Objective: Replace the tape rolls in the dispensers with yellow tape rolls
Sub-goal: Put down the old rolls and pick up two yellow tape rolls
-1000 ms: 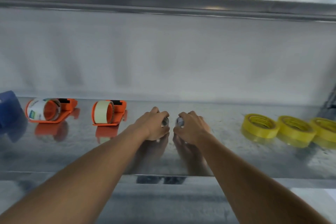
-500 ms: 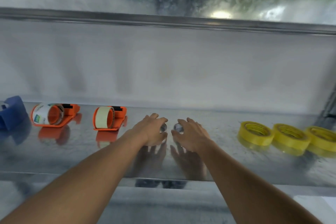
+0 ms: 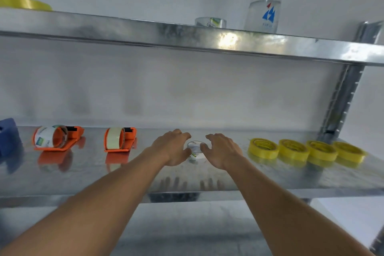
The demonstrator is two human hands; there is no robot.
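Note:
A clear tape roll (image 3: 196,146) lies flat on the metal shelf (image 3: 270,181) between my hands. My left hand (image 3: 172,147) sits at its left edge and my right hand (image 3: 223,149) at its right edge. The fingers of both are spread and relaxed, with the right thumb just at the roll's rim. Two orange dispensers stand to the left: the far one (image 3: 72,134) holds a labelled clear roll, the near one (image 3: 129,137) a pale roll. Several yellow tape rolls (image 3: 262,147) lie in a row to the right.
A blue object (image 3: 8,137) sits at the shelf's far left. The upper shelf (image 3: 145,31) carries a clear tape roll (image 3: 209,22), a water bottle (image 3: 267,2) and something yellow (image 3: 22,3). A steel upright (image 3: 340,104) closes the right side.
Both hands gripped the clear roll a second ago; their fingers have since loosened and spread, leaving it flat on the shelf. My view has tilted up, showing the upper shelf.

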